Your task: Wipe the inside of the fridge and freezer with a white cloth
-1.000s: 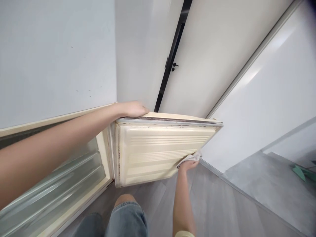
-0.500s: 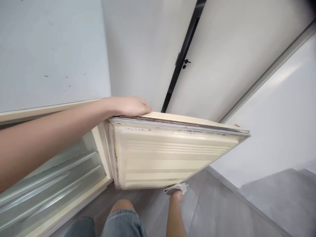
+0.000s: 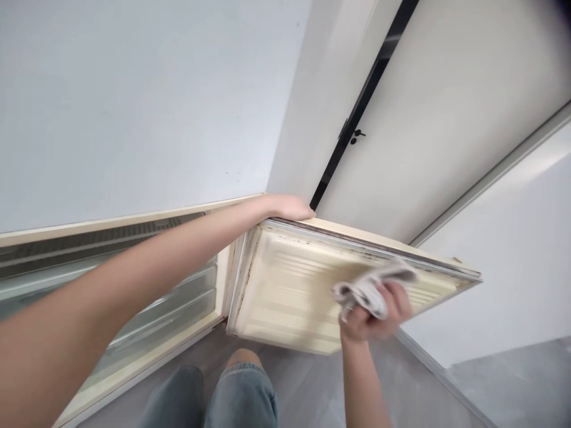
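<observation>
A cream-coloured fridge door [image 3: 285,291] stands swung out, its ribbed inner face towards me. Dark grime marks the grey gasket [image 3: 243,279] along its border. Over the door's top edge, near the hinge side, my left hand [image 3: 292,207] is hooked, with its fingers hidden behind. My right hand [image 3: 395,309] is closed around a bunched white cloth [image 3: 368,294] in front of the door's inner face. Motion blurs this hand somewhat, and I cannot tell whether the cloth touches the door.
Clear-fronted drawers [image 3: 156,318] fill the fridge compartment at the left, under my left arm. Beyond stands a white room door [image 3: 428,119] with a black handle and frame strip. My knees [image 3: 243,380] are close below, above the grey floor [image 3: 312,392].
My right hand has risen with the cloth from the fridge door's bottom edge to in front of its upper inner face. My left hand keeps its place on the top edge; the view has shifted.
</observation>
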The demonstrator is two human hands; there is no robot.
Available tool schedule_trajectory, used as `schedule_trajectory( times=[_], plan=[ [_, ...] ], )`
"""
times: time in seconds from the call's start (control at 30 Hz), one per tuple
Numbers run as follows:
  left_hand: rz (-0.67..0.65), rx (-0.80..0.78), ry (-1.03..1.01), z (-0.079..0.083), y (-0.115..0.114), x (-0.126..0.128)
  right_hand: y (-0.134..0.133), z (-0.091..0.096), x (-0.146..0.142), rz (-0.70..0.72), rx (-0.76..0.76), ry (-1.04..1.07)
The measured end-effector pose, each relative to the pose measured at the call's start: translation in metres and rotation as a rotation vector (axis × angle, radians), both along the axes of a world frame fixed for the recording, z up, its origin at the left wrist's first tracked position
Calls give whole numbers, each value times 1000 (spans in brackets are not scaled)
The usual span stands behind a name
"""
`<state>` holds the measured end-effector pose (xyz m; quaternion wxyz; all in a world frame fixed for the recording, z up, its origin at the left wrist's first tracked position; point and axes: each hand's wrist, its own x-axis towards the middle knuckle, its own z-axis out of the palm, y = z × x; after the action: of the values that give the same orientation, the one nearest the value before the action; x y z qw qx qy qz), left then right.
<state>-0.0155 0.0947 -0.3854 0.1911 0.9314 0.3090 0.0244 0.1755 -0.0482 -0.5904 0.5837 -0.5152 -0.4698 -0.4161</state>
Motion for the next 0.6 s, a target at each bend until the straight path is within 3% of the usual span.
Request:
schedule_trajectory(
  times=[0.07,0.13,0.2,0.27,0.33,0.43,0.53,0.6],
  plan=[
    [-26,18,-2,0,0,0,19,31,-39,113,-106,-401],
    [-37,32,2,-1,-1,0,37,49,-72,100,-170,-619],
    [-39,33,8,-1,-1,1,52,52,-95,58,-188,-707],
    [-38,36,8,-2,-1,1,60,43,-106,52,-224,-743],
    [-41,42,5,-2,-1,1,62,26,-109,115,-333,-782],
    [-37,42,7,-3,-1,0,58,-14,-108,359,-636,-841],
    [-17,27,7,-5,1,-1,53,-71,-106,721,-1022,-759],
    [-17,20,0,-6,3,-1,50,-115,-107,948,-1220,-550]
  ],
)
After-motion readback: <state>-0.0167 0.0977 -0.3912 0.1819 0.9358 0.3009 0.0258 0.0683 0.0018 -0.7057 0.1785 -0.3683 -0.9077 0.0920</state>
